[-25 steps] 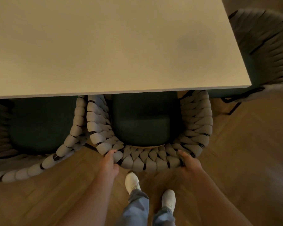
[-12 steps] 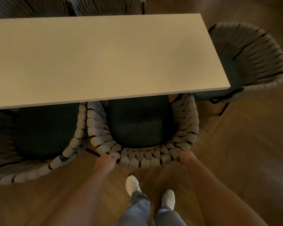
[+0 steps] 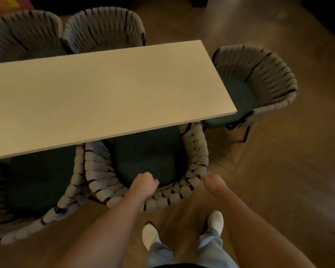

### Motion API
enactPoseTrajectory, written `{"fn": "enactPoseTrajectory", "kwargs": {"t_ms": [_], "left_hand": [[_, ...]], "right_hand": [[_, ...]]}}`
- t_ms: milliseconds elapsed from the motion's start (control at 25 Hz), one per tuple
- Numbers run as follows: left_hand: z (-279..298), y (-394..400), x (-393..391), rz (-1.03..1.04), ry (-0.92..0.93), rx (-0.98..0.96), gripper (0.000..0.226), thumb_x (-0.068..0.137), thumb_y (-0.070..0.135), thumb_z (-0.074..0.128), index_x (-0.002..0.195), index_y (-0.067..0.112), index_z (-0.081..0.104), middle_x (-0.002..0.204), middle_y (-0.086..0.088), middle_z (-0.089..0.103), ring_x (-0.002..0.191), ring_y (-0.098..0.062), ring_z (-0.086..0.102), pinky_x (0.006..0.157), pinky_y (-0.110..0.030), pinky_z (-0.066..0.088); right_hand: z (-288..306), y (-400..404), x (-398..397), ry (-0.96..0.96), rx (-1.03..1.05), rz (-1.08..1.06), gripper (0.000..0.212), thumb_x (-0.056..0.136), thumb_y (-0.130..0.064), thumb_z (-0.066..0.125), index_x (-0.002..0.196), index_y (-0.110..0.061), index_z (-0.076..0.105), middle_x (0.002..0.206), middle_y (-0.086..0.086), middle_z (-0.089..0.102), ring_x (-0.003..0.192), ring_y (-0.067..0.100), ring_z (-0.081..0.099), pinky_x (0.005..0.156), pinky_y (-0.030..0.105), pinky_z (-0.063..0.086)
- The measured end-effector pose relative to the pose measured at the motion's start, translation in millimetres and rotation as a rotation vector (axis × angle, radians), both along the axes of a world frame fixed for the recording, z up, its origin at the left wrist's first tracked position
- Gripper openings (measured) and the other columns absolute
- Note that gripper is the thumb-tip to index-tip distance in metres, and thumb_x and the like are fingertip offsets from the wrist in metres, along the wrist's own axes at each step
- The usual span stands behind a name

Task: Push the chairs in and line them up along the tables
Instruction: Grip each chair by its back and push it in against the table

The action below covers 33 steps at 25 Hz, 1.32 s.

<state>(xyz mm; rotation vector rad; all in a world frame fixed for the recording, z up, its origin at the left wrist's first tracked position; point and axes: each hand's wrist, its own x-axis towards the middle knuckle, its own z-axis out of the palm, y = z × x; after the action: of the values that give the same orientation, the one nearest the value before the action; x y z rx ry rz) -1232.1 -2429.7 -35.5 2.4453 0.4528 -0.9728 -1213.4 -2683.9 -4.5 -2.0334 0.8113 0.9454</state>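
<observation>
Two hands are working the grey woven-rope chair (image 3: 103, 182) with dark green cushion: left hand (image 3: 144, 183) clenched above its backrest, right hand (image 3: 214, 183) gripping its rim, pale rectangular tabletop (image 3: 104, 97) beyond them.

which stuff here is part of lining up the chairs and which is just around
Part of the job:
near chair
neighbouring chair
end chair
two far-side chairs
table
left hand
right hand

Just around:
wood floor
white shoes
</observation>
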Motion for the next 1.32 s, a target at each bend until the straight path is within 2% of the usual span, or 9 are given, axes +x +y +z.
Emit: {"fn": "enactPoseTrajectory", "kwargs": {"t_ms": [240,360,440,640,760,880,1000,1160,1320], "left_hand": [[27.4,-133.7,66.2,-0.036,-0.081,-0.103,0.025,0.103,0.034,0.052,0.098,0.019,0.071,0.093,-0.003,0.072,0.084,-0.019,0.069,0.082,-0.040,0.060],[28.4,-205.3,108.7,0.018,-0.121,-0.098,0.024,0.103,0.034,0.051,0.094,0.022,0.070,0.092,-0.002,0.069,0.083,-0.018,0.067,0.079,-0.039,0.060],[31.6,-245.7,136.0,0.022,-0.162,-0.084,0.026,0.103,0.034,0.050,0.096,0.020,0.070,0.091,-0.002,0.069,0.082,-0.018,0.066,0.076,-0.037,0.059],[43.9,-339.1,210.5,0.031,-0.220,-0.068,0.026,0.104,0.036,0.049,0.105,0.020,0.070,0.096,0.002,0.070,0.077,-0.013,0.062,0.062,-0.029,0.050],[42.5,-366.7,255.4,0.029,-0.252,-0.066,0.028,0.103,0.034,0.050,0.101,0.018,0.073,0.095,-0.001,0.071,0.085,-0.018,0.066,0.076,-0.035,0.057],[34.0,-384.2,307.4,0.042,-0.279,-0.061,0.027,0.104,0.032,0.051,0.098,0.015,0.072,0.093,-0.004,0.071,0.083,-0.019,0.065,0.073,-0.033,0.054],[22.5,-405.7,368.6,0.047,-0.287,-0.079,0.025,0.104,0.033,0.052,0.104,0.017,0.071,0.096,-0.002,0.070,0.087,-0.018,0.066,0.076,-0.029,0.055],[18.1,-428.4,446.0,0.044,-0.247,-0.121,0.025,0.104,0.032,0.052,0.105,0.016,0.072,0.093,-0.001,0.070,0.087,-0.017,0.067,0.085,-0.037,0.060],[23.2,-442.7,512.5,0.036,-0.213,-0.127,0.024,0.105,0.031,0.052,0.108,0.017,0.071,0.095,0.000,0.070,0.087,-0.014,0.068,0.084,-0.035,0.060]], "right_hand": [[-12.1,-115.4,57.9,-0.099,-0.047,0.061,0.034,0.103,-0.039,0.053,0.104,-0.008,0.066,0.085,0.004,0.062,0.070,0.016,0.058,0.058,0.027,0.044],[-9.6,-187.4,100.6,-0.099,-0.053,0.088,0.027,0.102,-0.041,0.053,0.100,-0.015,0.058,0.096,0.006,0.061,0.084,0.021,0.059,0.069,0.029,0.046],[-5.0,-225.6,127.7,-0.106,-0.063,0.149,0.030,0.103,-0.043,0.051,0.105,-0.015,0.062,0.102,0.007,0.063,0.091,0.023,0.061,0.077,0.032,0.050],[5.3,-313.6,209.6,-0.167,-0.055,0.175,0.033,0.103,-0.038,0.050,0.112,-0.011,0.067,0.104,0.011,0.069,0.081,0.020,0.062,0.070,0.031,0.049],[5.8,-338.0,257.0,-0.194,-0.016,0.165,0.031,0.103,-0.037,0.050,0.117,-0.013,0.064,0.102,0.008,0.067,0.085,0.019,0.063,0.070,0.032,0.048],[1.2,-355.0,315.1,-0.220,-0.045,0.171,0.036,0.101,-0.036,0.053,0.117,-0.007,0.068,0.100,0.007,0.066,0.088,0.023,0.061,0.075,0.033,0.046],[0.1,-374.9,377.1,-0.215,-0.076,0.230,0.037,0.103,-0.033,0.049,0.117,-0.005,0.069,0.110,0.014,0.068,0.102,0.031,0.064,0.082,0.036,0.049],[9.6,-400.7,444.6,-0.207,-0.107,0.234,0.035,0.104,-0.041,0.047,0.111,-0.013,0.066,0.103,0.009,0.069,0.089,0.022,0.064,0.072,0.031,0.048],[14.7,-427.6,512.6,-0.199,-0.126,0.233,0.036,0.104,-0.042,0.047,0.102,-0.012,0.068,0.090,0.007,0.069,0.081,0.022,0.065,0.070,0.033,0.053]]}}
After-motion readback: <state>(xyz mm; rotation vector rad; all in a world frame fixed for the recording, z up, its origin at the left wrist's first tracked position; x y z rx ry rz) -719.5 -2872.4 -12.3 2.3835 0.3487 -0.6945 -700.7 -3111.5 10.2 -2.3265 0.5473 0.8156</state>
